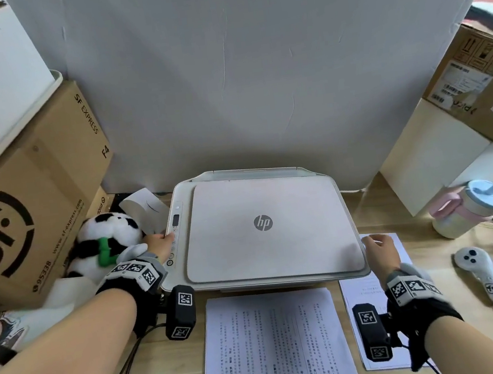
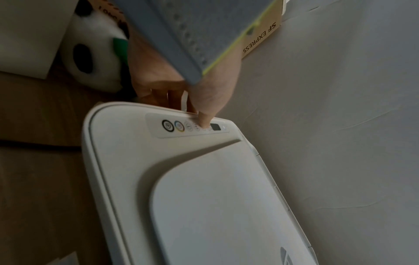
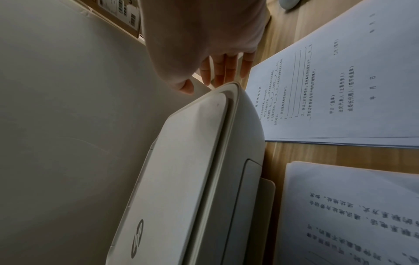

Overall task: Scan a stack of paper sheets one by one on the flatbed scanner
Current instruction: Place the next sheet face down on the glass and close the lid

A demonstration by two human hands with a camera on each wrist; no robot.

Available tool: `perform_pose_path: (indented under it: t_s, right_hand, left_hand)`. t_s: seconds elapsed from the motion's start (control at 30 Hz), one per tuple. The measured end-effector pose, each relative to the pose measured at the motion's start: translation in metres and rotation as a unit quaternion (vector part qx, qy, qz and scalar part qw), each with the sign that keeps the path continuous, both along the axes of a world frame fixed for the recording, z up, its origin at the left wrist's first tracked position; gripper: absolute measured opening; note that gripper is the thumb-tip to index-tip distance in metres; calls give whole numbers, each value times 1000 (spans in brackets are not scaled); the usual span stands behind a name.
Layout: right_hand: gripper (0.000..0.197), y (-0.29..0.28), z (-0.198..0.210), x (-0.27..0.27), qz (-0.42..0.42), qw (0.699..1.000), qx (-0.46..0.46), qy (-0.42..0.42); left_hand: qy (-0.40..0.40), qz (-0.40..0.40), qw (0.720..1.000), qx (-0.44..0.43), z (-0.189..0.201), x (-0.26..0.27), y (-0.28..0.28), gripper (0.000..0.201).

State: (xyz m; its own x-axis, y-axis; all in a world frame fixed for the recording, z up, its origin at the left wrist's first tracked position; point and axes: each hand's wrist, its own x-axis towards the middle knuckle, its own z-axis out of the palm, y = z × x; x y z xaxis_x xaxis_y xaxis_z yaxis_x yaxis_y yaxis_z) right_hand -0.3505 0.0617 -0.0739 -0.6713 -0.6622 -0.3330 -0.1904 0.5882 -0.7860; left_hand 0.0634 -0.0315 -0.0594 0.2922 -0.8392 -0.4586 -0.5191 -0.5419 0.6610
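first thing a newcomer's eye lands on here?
The white HP scanner mid-desk, lid shut, with the left hand pressing a finger on its button strip. Then the printed sheets lying in front of it, and the panda plush at its left.

White HP scanner (image 1: pixel 263 231) lid shut; printed stack (image 1: pixel 274 348) in front.

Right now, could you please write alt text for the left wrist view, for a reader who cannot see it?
The left hand presses one finger on the button strip of a white scanner whose lid is shut. A panda plush toy lies behind the hand.
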Motion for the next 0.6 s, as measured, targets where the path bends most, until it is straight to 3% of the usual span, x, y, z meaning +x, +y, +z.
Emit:
perform_pose_path:
  t_s: [0.37,0.6]
  right_hand:
    - [34,1,-7,8,31,999,20,17]
    - [39,16,-10,7,64,997,22,30]
  left_hand:
    - [14,32,999,-6,-1,5,0,37]
    - [3,72,994,-78,-12,-4,22,32]
